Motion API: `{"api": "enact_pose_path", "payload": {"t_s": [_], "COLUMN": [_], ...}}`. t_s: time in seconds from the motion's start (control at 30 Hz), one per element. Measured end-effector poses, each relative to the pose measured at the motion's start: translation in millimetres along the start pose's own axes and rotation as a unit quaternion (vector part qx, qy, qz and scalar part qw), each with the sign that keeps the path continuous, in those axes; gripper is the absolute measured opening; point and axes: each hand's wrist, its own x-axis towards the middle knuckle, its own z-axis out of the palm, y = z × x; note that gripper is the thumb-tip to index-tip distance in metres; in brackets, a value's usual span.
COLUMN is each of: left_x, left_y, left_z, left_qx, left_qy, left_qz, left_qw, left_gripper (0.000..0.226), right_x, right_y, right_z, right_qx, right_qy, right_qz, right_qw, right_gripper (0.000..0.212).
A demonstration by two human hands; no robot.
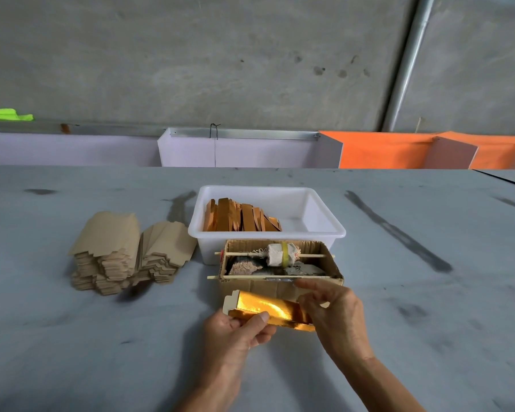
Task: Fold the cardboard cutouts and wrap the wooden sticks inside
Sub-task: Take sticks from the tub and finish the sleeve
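Observation:
A gold-foil cardboard cutout (268, 308), partly folded into a trough, is held over the table just in front of a small cardboard box. My left hand (238, 331) pinches its near edge with the thumb on top. My right hand (330, 310) grips its right end with curled fingers. Two stacks of flat brown cardboard cutouts (125, 251) lie to the left on the table. Brown wooden sticks (238, 220) lean together in the left part of a white plastic tray (324, 230). No stick is visible inside the held cutout.
An open cardboard box (333, 272) in front of the tray holds a roller of white cloth on a thin skewer, with grey lumps beneath. White and orange panels (384, 151) stand along the grey table's far edge below a concrete wall.

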Motion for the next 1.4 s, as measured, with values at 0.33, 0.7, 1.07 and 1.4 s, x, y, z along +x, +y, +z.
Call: {"api": "enact_pose_path", "payload": {"t_s": [0.33,0.7,1.07,1.4], "left_x": [-5,-20,-15,-17], "left_y": [1,6,0,0], "left_z": [6,12,8,8], "left_qx": [-0.066,-0.086,-0.065,-0.042], "left_qy": [0.043,0.061,0.071,0.069], "left_qz": [0.019,0.043,0.039,0.047], "left_qw": [0.997,0.994,0.995,0.996], "left_gripper": [0.007,0.008,0.007,0.006], "right_x": [-33,-38,-37,-37], "right_y": [-8,-26,-23,-23], "right_z": [-5,2,6,10], "right_qx": [0.286,0.325,0.291,0.256], "right_qy": [-0.081,-0.090,-0.102,-0.095], "right_qz": [0.087,0.091,0.103,0.113], "right_qw": [0.951,0.937,0.946,0.955], "right_gripper": [0.018,0.009,0.009,0.011]}}
